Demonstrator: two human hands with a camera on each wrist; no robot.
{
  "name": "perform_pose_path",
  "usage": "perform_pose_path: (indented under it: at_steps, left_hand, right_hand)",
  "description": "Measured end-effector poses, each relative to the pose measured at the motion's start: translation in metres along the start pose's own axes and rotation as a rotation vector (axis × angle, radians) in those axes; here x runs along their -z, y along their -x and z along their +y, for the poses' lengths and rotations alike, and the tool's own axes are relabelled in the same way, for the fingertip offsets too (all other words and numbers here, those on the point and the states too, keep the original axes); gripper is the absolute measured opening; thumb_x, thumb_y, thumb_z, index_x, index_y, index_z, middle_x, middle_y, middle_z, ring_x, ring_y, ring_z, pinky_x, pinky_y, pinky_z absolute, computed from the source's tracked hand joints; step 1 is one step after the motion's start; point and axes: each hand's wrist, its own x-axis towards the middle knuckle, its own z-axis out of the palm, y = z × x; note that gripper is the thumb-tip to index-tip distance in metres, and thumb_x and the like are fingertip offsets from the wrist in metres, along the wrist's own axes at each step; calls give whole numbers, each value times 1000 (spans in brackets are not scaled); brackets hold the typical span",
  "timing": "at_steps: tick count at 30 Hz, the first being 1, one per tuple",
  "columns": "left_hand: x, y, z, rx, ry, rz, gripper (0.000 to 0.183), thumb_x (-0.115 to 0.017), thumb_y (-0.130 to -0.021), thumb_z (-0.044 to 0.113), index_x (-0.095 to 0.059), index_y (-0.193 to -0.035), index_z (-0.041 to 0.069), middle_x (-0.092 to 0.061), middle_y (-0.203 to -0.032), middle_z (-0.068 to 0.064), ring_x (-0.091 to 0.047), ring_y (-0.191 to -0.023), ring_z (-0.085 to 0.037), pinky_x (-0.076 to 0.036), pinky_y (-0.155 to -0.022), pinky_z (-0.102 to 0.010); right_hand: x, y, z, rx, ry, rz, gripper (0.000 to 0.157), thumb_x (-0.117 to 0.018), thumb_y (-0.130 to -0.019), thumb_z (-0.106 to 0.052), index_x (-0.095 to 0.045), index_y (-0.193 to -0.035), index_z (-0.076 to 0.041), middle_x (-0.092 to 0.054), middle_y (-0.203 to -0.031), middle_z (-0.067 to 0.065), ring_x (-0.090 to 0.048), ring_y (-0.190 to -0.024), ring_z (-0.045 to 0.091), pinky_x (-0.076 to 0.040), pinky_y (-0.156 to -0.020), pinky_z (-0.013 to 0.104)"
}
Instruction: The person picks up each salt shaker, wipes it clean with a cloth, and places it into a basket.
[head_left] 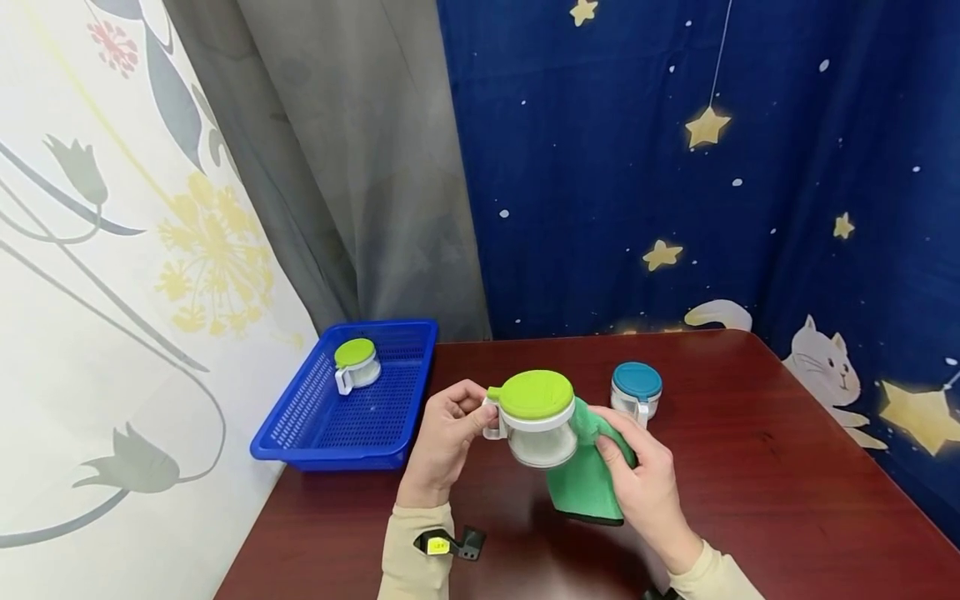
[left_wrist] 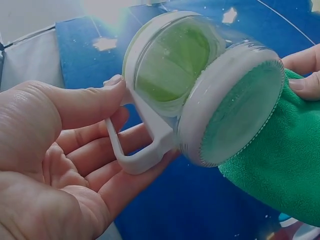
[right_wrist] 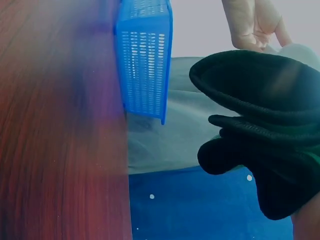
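Observation:
A glass seasoning jar (head_left: 542, 442) with a green lid and a white handle is held up over the table, its base turned toward the left wrist camera. My left hand (head_left: 444, 429) pinches the jar's handle (left_wrist: 142, 159) between thumb and fingers. In my right hand (head_left: 641, 471) is a folded green cloth (head_left: 585, 483) with a dark edge, gripped by thumb and fingers against the jar's right side. The left wrist view shows the cloth right at the base's rim. Dark folds of the cloth (right_wrist: 260, 100) cover most of the right hand in the right wrist view.
A blue plastic basket (head_left: 345, 457) stands at the table's left, with another green-lidded jar (head_left: 358, 365) inside. Behind my right hand, a jar with a blue lid (head_left: 637, 381) stands on the dark red table (head_left: 772, 467). Curtains (head_left: 600, 208) hang behind the table.

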Motion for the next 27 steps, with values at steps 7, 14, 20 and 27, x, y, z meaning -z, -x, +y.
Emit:
perform_pose_path:
  at_steps: [7,14,20,27]
  left_hand:
    - [2,0,-3,-19,1,-77,8,-72,-92,4,-65,-97,2,-70,-88,-9,-66,-76,-17,-55,-67,-25]
    - [-1,3,-11,-21,-21,-149,9,-70,-92,0,-63,-96,-4,-70,-88,-7,-65,-77,-16,-56,-68,-26]
    - [-6,3,-13,-11,-40,-187,22,-70,-93,1,-56,-96,-15,-71,-88,-8,-67,-77,-16,-58,-72,-28]
    - [-10,3,-10,-13,-37,-164,14,-68,-93,-3,-59,-97,-11,-72,-90,-8,-67,-78,-17,-58,-74,-30]
  right_hand:
    - [3,0,0,-169,-71,-30,38,-62,-94,10,-64,-130,-3,-66,-124,11,-64,-107,13,-56,-82,23]
    - [12,-9,-3,-285,-152,-20,37,-58,-100,2,-60,-136,-4,-63,-131,9,-63,-110,15,-58,-81,30]
    - [18,-19,6,-230,-181,-35,39,-54,-101,5,-57,-139,-2,-62,-132,11,-64,-109,18,-58,-81,30]
    - [18,-13,29,-207,-236,-146,40,-49,-104,0,-53,-144,-7,-58,-137,11,-61,-114,22,-57,-84,31]
